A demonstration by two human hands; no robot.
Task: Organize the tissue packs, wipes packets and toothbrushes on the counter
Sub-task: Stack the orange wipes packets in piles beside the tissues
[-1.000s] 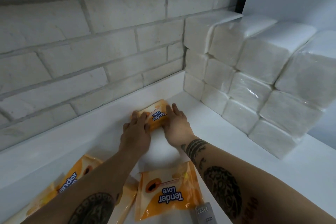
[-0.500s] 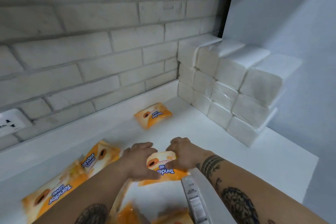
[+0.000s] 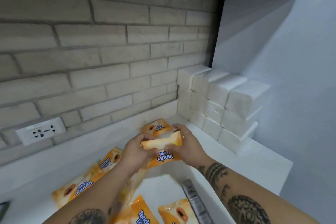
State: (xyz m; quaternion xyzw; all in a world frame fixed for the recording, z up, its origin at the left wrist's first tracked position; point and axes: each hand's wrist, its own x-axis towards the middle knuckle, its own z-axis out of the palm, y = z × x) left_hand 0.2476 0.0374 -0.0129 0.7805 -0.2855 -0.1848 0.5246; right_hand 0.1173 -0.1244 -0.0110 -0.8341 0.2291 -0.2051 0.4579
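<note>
Rough pale brick wall (image 3: 109, 60) backs a smooth white counter (image 3: 254, 160); left hand (image 3: 135, 152) and right hand (image 3: 187, 145) both grip a glossy orange wipes packet (image 3: 165, 157), just before another flat packet (image 3: 157, 128); blocky white tissue packs (image 3: 218, 107) stand stacked at right.

Glossy plastic wipes packets (image 3: 164, 148); matt rough brick wall (image 3: 109, 56); smooth white counter (image 3: 236, 158).

Probably a home utility or kitchen corner: white worktop (image 3: 236, 152) against a pale brick wall (image 3: 109, 51) with a white wall socket (image 3: 41, 130), stacked white tissue packs (image 3: 218, 107).
</note>
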